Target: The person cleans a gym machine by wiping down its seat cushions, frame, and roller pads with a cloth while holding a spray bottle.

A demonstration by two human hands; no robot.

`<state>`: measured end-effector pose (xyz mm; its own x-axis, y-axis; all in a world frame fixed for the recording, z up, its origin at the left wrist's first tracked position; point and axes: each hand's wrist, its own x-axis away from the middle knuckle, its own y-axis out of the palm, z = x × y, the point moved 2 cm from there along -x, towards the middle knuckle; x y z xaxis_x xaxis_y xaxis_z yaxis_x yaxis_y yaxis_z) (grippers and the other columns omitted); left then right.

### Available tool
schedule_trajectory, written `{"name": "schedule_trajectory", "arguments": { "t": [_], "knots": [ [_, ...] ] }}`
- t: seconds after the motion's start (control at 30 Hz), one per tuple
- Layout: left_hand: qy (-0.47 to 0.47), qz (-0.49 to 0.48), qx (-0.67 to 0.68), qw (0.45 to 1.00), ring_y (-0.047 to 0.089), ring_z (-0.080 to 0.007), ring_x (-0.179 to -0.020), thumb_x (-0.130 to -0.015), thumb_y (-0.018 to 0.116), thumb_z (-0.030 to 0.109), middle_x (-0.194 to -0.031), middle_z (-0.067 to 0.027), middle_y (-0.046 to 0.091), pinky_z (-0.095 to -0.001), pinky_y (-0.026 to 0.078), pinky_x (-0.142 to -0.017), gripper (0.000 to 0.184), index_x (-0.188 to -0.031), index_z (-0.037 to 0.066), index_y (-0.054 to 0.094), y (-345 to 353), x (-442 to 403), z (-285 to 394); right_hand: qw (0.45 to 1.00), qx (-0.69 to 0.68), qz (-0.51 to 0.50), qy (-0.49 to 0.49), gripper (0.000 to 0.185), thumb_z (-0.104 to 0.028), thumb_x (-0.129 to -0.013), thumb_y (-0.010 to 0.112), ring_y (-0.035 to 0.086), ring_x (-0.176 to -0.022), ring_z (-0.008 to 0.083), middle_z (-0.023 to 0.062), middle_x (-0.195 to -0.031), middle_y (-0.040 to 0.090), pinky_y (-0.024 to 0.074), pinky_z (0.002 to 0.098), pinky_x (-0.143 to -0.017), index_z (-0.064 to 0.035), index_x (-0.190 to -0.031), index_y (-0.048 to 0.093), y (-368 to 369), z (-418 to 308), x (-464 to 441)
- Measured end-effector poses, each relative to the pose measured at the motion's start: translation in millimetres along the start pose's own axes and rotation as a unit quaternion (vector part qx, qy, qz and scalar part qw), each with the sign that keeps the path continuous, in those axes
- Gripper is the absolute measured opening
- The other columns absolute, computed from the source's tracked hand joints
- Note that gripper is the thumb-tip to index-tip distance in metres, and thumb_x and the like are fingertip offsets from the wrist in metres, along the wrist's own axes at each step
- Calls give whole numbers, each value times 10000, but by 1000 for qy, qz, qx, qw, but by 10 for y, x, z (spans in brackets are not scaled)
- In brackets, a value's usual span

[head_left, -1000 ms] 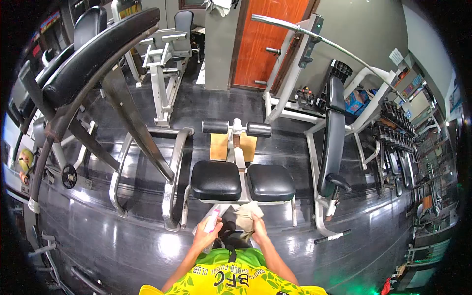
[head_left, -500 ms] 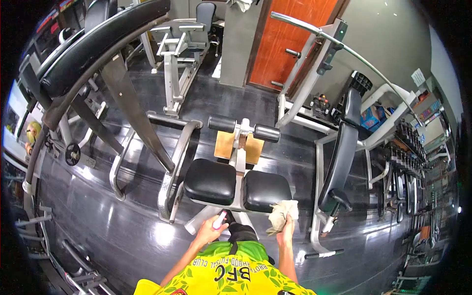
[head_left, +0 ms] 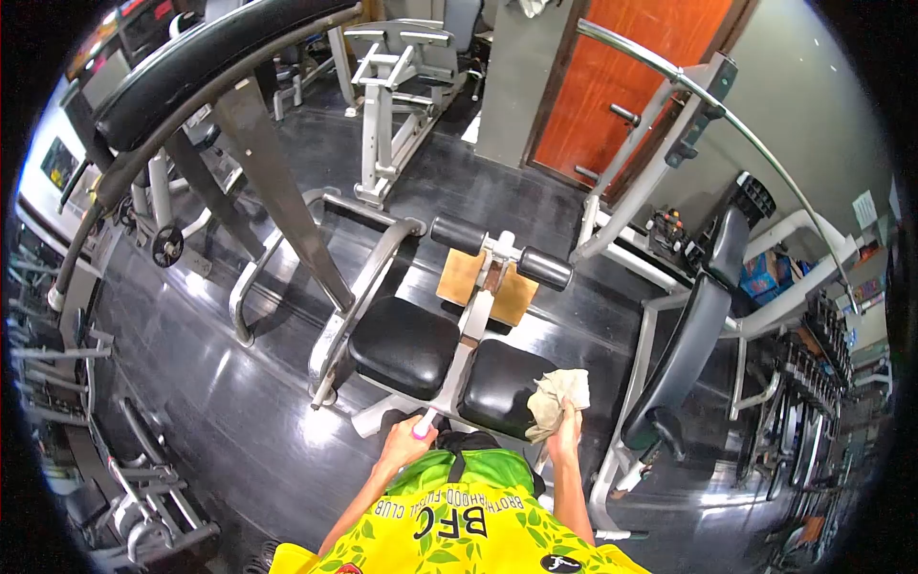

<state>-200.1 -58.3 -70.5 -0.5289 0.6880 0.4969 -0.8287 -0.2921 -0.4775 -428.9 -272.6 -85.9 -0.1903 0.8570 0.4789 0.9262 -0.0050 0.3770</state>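
Left hand (head_left: 405,446): grip closed around a white-and-pink object (head_left: 426,422); a slack hold could drop it.
Right hand (head_left: 566,437): grip pinching a bunched cloth (head_left: 555,402); loose folds could slip free.
Right seat pad (head_left: 499,381): I see the cloth overlapping its right side; contact, I can't tell.

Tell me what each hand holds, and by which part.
The right hand grips a bunched beige cloth by its lower right part. The left hand holds a white-and-pink object, its gripped part hidden.

A dark, shiny floor (head_left: 220,430) bears a twin-padded bench (head_left: 405,346) and metal-framed gym machines (head_left: 371,134).
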Motion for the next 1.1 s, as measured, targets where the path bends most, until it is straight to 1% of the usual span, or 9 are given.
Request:
{"name": "schedule_trajectory", "arguments": {
  "t": [0.43, 0.57, 0.73, 0.77, 0.83, 0.87, 0.9, 0.97, 1.1],
  "knots": [
    [-32, 52, 59, 996, 653, -328, -815, -762, 661, 256, -836, -169, 664, -393, 500, -726, 251, -908, 53, 640, 170, -79, 210, 959, 253, -126, 29, 432, -166, -872, 568, 611, -891, 242, 160, -1102, 562, 489, 342, -778, -29, -1241, 388, 716, -6, -728],
    [-28, 56, 86, 994, 659, -298, -798, -761, 665, 242, -824, -158, 663, -379, 497, -717, 247, -911, 48, 636, 143, -26, 310, 888, 396, -219, -79, 424, -168, -840, 619, 631, -882, 284, 154, -1026, 620, 484, 357, -799, -9, -1204, 471, 1100, 390, -1263],
    [-1, 69, 142, 988, 568, -125, -644, -786, 666, 196, -691, -67, 601, -298, 465, -627, 208, -930, 51, 627, 134, 119, 259, 854, 462, -92, -222, 540, -141, -831, 596, 617, -967, 370, 251, -1033, 629, 479, 379, -832, -36, -1329, 415, 1695, 784, -1417],
    [-5, 74, 141, 987, 568, -125, -644, -786, 666, 196, -691, -67, 601, -298, 465, -627, 208, -930, 51, 627, 132, 147, 222, 830, 520, -92, -179, 523, -163, -842, 558, 627, -950, 361, 252, -1014, 635, 438, 434, -900, -27, -1328, 423, 1766, 844, -1345],
    [-10, 80, 163, 983, 556, -109, -632, -793, 669, 200, -679, -51, 593, -289, 461, -615, 207, -934, 55, 627, 131, 220, 135, 597, 776, -192, -69, 498, -198, -855, 507, 594, -1050, 337, 213, -1071, 633, 317, 533, -1009, -37, -1322, 448, 1744, 1113, -1329],
    [-15, 84, 169, 982, 554, -107, -615, -801, 664, 204, -671, -50, 596, -286, 460, -601, 208, -946, 60, 628, 115, 255, 116, 468, 843, -247, -96, 471, -206, -872, 461, 492, -1197, 334, 171, -1210, 581, 118, 640, -1055, -65, -1321, 469, 1655, 1329, -1315],
    [-19, 88, 168, 982, 554, -107, -615, -801, 664, 204, -671, -50, 596, -286, 460, -601, 208, -946, 60, 628, 105, 289, 80, 468, 842, -252, -96, 471, -206, -872, 461, 492, -1197, 334, 171, -1210, 581, 118, 640, -1055, -65, -1321, 469, 1674, 1393, -1263],
    [-35, 110, 171, 978, 551, -103, -603, -802, 664, 204, -662, -45, 598, -283, 457, -588, 207, -950, 63, 630, 73, 347, 21, 265, 916, -280, -113, 436, -194, -901, 420, 350, -1307, 366, 146, -1343, 482, 30, 687, -1040, -44, -1304, 491, 1764, 1503, -1127],
    [-63, 127, 194, 971, 549, -93, -606, -798, 671, 188, -661, -38, 599, -278, 455, -585, 199, -955, 73, 636, 51, 409, -48, 135, 917, -361, -99, 419, -223, -926, 394, 287, -1343, 378, 115, -1401, 421, 7, 708, -1030, -46, -1286, 514, 1842, 1409, -1009]
  ]
}}
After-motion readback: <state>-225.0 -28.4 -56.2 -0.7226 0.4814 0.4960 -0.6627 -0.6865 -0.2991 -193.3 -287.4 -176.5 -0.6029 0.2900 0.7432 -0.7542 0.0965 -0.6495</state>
